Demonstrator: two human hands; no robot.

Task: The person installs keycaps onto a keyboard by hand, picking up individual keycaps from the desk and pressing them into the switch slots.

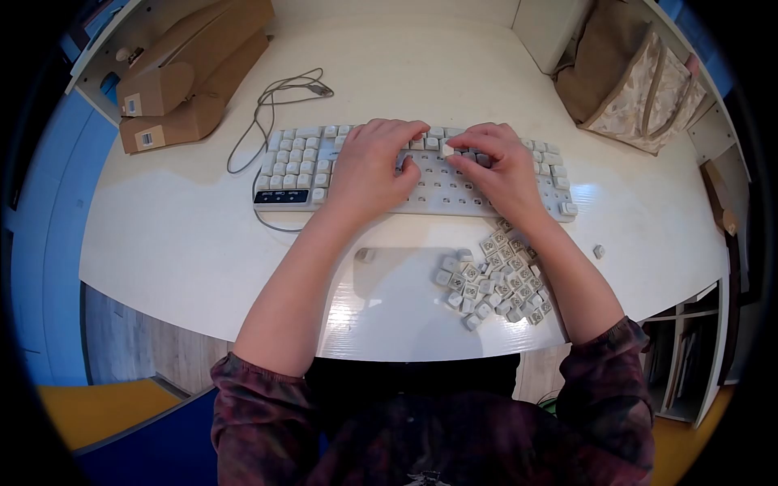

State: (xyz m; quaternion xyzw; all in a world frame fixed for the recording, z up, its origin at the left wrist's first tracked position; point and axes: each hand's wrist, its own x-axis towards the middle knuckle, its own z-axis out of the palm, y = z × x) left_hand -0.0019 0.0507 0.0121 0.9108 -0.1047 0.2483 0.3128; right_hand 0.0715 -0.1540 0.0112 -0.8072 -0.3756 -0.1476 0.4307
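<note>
A white keyboard [442, 193] lies across the desk; many of its switch places in the middle are bare. White keycaps cover its left block and parts of the far and right edges. My right hand [506, 166] hovers over the bare area, thumb and forefinger pinched on a white keycap [447, 150]. My left hand [374, 166] rests on the keyboard left of centre, thumb and fingers apart, with nothing visible between them; it hides the keys beneath. A heap of loose keycaps [496, 279], several upside down, lies nearer me by my right forearm.
Single keycaps lie apart on the desk [203, 267], one at the right [599, 251] and one left of the heap [365, 254]. A grey cable [261, 113] coils behind the keyboard. Cardboard boxes [194, 73] stand back left, a brown patterned bag [640, 97] back right.
</note>
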